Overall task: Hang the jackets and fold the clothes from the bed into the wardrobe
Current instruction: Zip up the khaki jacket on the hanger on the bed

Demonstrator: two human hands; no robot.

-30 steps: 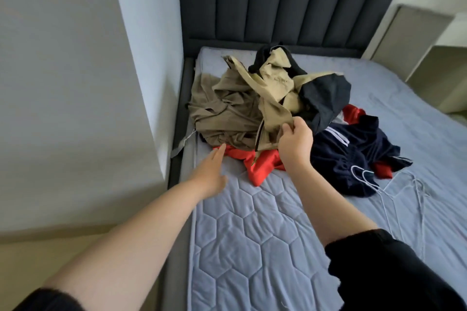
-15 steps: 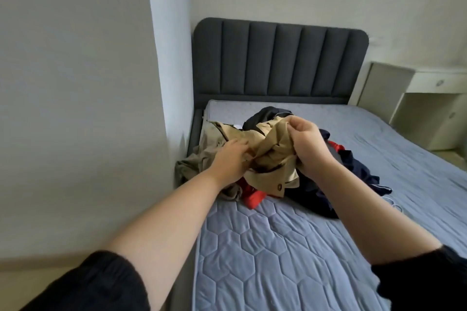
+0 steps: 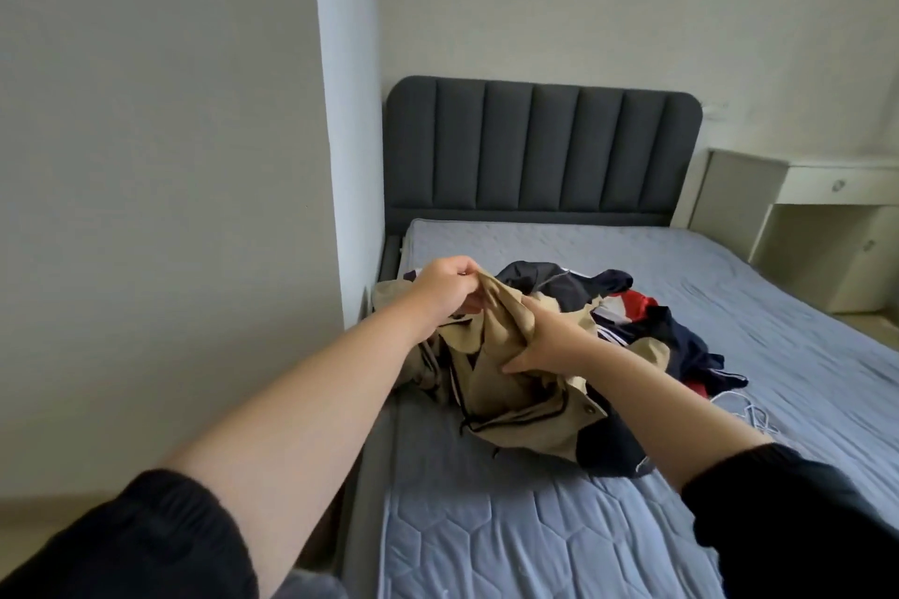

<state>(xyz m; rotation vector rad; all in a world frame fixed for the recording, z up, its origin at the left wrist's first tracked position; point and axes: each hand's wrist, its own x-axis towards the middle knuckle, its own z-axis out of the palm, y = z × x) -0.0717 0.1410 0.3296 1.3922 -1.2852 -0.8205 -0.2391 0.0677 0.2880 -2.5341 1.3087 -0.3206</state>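
A beige jacket with dark trim is lifted partly off the bed. My left hand grips its upper edge at the left. My right hand grips a bunch of its fabric lower and to the right. Behind the jacket lies a heap of dark navy clothing with white stripes, and a red garment shows in the heap. The lower part of the jacket rests on the quilted blue mattress.
A white wall corner stands close to the bed's left side. The dark grey padded headboard is at the back. A white cabinet stands at the right. White wire hangers lie on the mattress right of the clothes.
Both hands have pulled the beige jacket up and toward me, away from the heap. My left hand has gone from reaching open to gripping the jacket. The view has risen and backed away.
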